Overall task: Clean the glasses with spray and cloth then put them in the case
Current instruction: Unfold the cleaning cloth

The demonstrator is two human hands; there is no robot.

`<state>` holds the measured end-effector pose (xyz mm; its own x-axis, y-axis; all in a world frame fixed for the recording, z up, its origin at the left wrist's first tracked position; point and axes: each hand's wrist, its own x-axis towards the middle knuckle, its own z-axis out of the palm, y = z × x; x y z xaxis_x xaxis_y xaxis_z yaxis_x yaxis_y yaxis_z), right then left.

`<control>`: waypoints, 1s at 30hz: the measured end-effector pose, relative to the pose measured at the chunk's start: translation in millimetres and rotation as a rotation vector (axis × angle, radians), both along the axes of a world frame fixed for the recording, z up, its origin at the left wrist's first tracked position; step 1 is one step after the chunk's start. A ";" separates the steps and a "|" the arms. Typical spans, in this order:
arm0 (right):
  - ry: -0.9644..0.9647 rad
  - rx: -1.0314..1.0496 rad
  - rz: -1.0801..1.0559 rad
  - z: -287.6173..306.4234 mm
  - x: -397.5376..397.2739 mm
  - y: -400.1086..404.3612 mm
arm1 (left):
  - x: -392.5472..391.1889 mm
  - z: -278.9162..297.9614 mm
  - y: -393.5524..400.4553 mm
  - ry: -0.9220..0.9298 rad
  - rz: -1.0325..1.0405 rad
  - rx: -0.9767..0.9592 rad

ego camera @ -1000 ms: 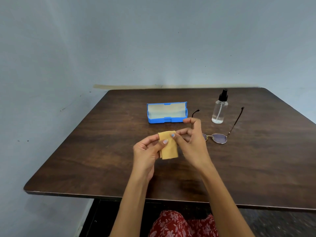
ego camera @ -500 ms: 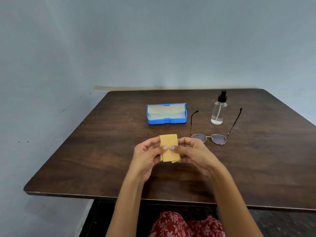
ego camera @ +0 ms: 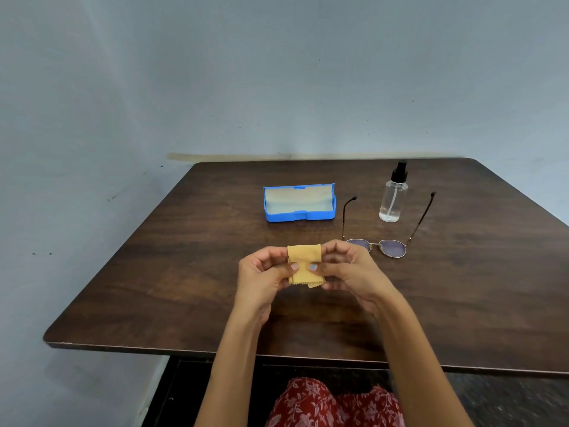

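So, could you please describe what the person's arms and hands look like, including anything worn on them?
Both forearms are bare, with no sleeves, watch, bracelets or rings visible. The left hand and right hand have short nails; the right thumbnail shows pale blue polish, the left thumbnail looks unpainted. A red floral-print garment covers the lap below.

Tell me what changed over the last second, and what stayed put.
The right hand dropped down from in front of the glasses, uncovering the near lens, and settled level with the left hand. Both now pinch the yellow cloth, which went from hanging loosely to being held folded over between the fingers. Nothing was let go. The open blue case, spray bottle and glasses stayed where they were on the table.
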<state>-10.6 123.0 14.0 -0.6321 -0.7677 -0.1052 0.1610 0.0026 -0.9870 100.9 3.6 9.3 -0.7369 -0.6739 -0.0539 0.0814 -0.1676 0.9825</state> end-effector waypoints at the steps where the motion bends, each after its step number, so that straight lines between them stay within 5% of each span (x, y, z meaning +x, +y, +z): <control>1: -0.002 -0.016 -0.007 0.3 0.2 0.1 | -0.4 -0.6 0.5 0.001 0.008 0.004; 18: 0.190 -0.049 -0.006 -8.9 -1.9 2.4 | -2.1 0.9 7.9 0.009 0.020 0.231; 25: -0.143 0.021 0.083 -2.2 -0.6 4.9 | -5.4 -6.9 9.8 0.006 0.115 0.174; 30: -0.084 0.008 -0.019 -4.4 2.8 6.4 | -8.7 -17.0 10.8 -0.009 0.115 0.090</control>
